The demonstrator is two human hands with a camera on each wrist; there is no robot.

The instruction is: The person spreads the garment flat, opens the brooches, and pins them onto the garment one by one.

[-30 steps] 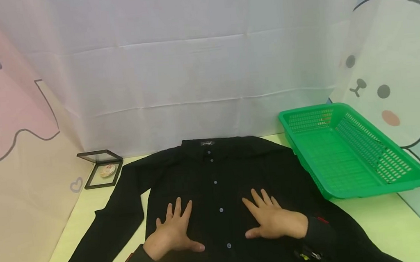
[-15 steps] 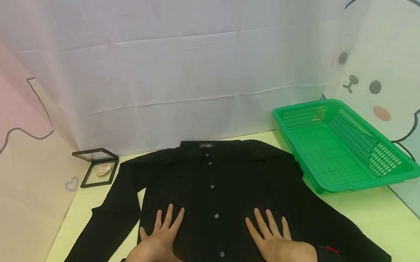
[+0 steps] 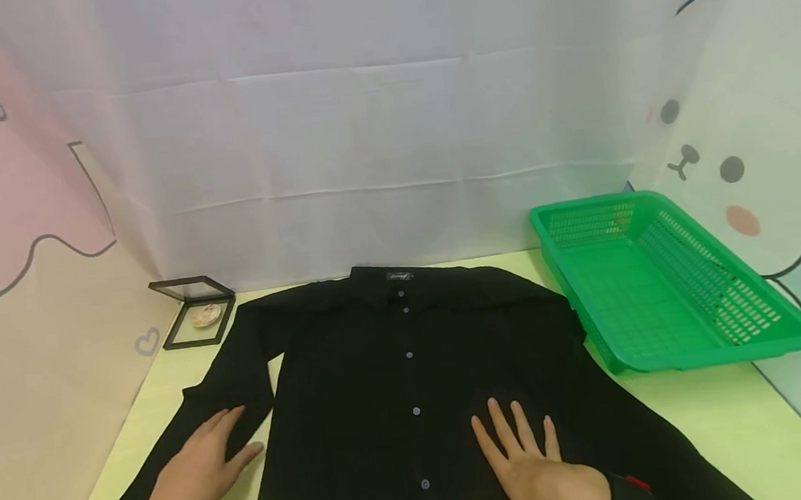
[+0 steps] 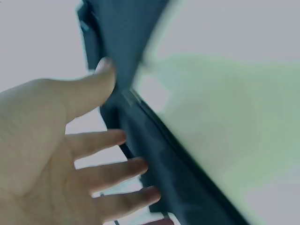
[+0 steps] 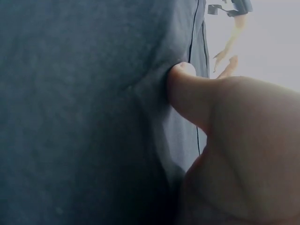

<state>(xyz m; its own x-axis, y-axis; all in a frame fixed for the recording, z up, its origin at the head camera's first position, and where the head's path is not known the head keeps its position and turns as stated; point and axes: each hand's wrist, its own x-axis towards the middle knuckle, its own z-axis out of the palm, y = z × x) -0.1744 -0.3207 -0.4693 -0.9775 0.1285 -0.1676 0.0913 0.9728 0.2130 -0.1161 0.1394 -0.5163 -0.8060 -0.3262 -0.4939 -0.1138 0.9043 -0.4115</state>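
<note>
A black button-up shirt (image 3: 354,379) lies spread face up, its collar toward the back curtain and its row of pale buttons down the middle. My left hand (image 3: 195,470) is over the left-side sleeve (image 3: 155,450), fingers extended and thumb apart; the left wrist view shows the straight fingers (image 4: 110,171) beside the dark cloth with nothing gripped. Flat on the lower right of the shirt front rests my right hand (image 3: 531,467), fingers spread. In the right wrist view its thumb (image 5: 187,89) presses on the cloth. The shirt's hem is out of view.
At the right stands a green plastic basket (image 3: 636,286), its near-left side beside the shirt's shoulder. A small black-framed case (image 3: 197,313) with a pale round object sits open at the back left. Curtains printed with cartoons hang around the pale yellow table (image 3: 723,405).
Both hands slid down the shirt front toward me. My left hand then moved left, off the shirt's body and over the sleeve, while the right hand stayed on the front.
</note>
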